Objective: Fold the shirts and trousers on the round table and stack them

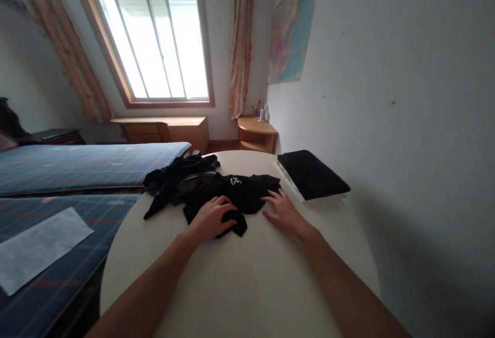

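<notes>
A black garment point(249, 193) with a small white print lies loosely spread on the round white table point(247, 281). My left hand point(213, 218) rests on its near left part, fingers apart and slightly curved. At the garment's right end is my right hand point(281, 211), fingers spread, the tips at the cloth's edge. Behind and to the left, a crumpled heap of dark clothes point(174, 175) meets the garment and reaches the table's left edge. Parts of the cloth under my left hand are hidden.
A folded black cloth point(313, 173) lies on a white tray-like base point(296, 187) at the table's right edge, near the wall. Left of the table stand beds with blue plaid covers point(96, 165) and a paper sheet point(46, 248). A corner shelf point(257, 125) stands behind.
</notes>
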{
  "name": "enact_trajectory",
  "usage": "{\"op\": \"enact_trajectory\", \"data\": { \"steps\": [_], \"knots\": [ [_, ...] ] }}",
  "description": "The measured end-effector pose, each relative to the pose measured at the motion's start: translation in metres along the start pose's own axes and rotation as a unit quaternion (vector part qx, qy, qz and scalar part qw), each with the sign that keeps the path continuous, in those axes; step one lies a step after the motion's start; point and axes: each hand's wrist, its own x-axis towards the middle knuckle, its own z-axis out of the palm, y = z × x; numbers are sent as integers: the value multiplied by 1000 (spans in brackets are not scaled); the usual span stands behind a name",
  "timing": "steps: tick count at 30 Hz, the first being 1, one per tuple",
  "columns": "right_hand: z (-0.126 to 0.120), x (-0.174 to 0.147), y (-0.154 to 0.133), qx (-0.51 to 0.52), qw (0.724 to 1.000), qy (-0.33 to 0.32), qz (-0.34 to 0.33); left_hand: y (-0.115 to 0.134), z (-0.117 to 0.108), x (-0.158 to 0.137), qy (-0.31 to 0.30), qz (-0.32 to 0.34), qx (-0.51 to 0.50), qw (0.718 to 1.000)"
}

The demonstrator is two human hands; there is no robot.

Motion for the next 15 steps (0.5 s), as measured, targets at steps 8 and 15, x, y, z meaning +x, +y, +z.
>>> {"op": "enact_trajectory", "data": {
  "steps": [8,15],
  "knots": [
    [-11,0,-13,-97,995,20,15,14,-13,4,27,-57,-321,945],
    [-21,-2,-9,-137,988,19,76,-33,-40,7,368,-262,-309,837]
  ]
}}
